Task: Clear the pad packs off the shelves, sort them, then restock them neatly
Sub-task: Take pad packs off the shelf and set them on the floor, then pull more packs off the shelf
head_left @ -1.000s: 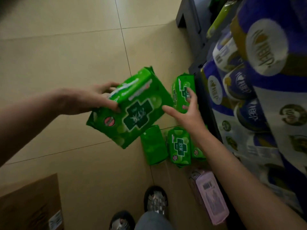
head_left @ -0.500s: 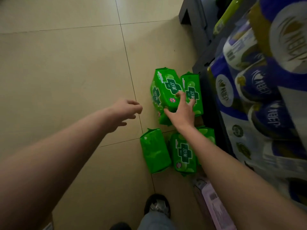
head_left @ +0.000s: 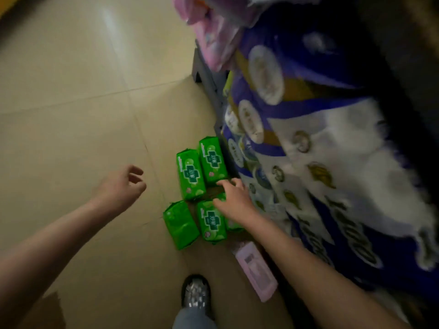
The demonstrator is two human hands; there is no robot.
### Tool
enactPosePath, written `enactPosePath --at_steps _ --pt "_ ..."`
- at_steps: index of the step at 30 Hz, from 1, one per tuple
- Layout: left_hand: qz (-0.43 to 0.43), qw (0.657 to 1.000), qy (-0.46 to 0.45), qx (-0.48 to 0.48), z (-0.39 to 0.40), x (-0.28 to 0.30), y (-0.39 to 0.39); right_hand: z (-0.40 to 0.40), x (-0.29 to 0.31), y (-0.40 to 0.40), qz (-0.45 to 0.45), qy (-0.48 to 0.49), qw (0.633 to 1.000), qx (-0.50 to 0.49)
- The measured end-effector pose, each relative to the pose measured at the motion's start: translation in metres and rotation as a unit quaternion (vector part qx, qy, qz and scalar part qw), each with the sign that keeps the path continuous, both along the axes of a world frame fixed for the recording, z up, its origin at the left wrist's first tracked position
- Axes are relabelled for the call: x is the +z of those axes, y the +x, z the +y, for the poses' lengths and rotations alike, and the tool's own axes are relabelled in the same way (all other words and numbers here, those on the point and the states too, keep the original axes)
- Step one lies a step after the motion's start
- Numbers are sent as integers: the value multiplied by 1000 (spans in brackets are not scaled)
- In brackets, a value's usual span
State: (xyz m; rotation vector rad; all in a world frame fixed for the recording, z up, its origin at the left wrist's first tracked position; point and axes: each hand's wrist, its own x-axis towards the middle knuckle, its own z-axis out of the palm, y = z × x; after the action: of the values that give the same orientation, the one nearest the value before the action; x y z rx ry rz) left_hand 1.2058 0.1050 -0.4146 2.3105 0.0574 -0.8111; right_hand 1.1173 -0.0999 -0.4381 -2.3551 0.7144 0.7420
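Your left hand [head_left: 118, 186] hangs over the tiled floor [head_left: 71, 138] at about 9 o'clock from the green pad packs [head_left: 191, 175], well apart from them, fingers [head_left: 136, 170] loosely curled, pinching nothing. Your right hand [head_left: 234, 201] reaches down into the cluster at centre, fingers spread and relaxed; fingertips sit at the near edge of the far-right pack [head_left: 212, 160], palm over the near-right ones. Real contact: cannot tell, blurred. Five green packs lie on the floor just beside the shelf base: two side by side at 12 o'clock, three at 6 o'clock, one [head_left: 181, 224] turned plain side up. A pink pack [head_left: 256, 271] lies at 5 o'clock. Blue-and-white bulk packs [head_left: 308, 162] fill 3 o'clock. Your shoe [head_left: 196, 292] is at 6 o'clock.
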Motion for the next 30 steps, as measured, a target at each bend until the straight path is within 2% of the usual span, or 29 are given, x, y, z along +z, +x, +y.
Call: enactPosePath --at_steps 7,10,12,13,15,16,17,19,21,22,25,26,30 --pt "-93 988 -95 -78 -79 145 -70 -21 197 -118 -164 24 986 -37" --pt "-107 977 -132 -132 -108 187 -118 -26 248 -187 -196 6 980 -32" --pt "-109 970 -143 -165 -124 205 -149 -38 274 -231 -222 -74 971 -47" --pt "-108 966 -150 -181 -132 213 -163 -49 286 -250 -248 -150 956 -47" --pt "-110 956 -158 -221 -146 225 -189 -79 312 -283 -308 -334 890 -46" --pt "-111 950 -163 -241 -152 230 -200 -100 323 -298 -305 -385 868 -69" --pt "-112 944 -167 -261 -158 232 -211 -126 332 -311 -270 -396 872 -105" --pt "-118 936 -164 -287 -169 235 -230 -177 341 -330 -167 -317 918 -170" --pt "-125 930 -162 -305 -178 235 -248 -210 332 -339 -127 -264 944 -150" --pt "-127 927 -161 -315 -181 236 -256 -217 322 -340 -122 -268 947 -126" --pt "-124 928 -162 -313 -187 235 -281 -222 301 -331 -57 -336 933 -112" --pt "-128 929 -162 -307 -187 235 -289 -221 302 -324 -59 -361 922 -123" --pt "-130 935 -170 -281 -178 231 -317 -198 316 -321 -143 -450 874 -110"
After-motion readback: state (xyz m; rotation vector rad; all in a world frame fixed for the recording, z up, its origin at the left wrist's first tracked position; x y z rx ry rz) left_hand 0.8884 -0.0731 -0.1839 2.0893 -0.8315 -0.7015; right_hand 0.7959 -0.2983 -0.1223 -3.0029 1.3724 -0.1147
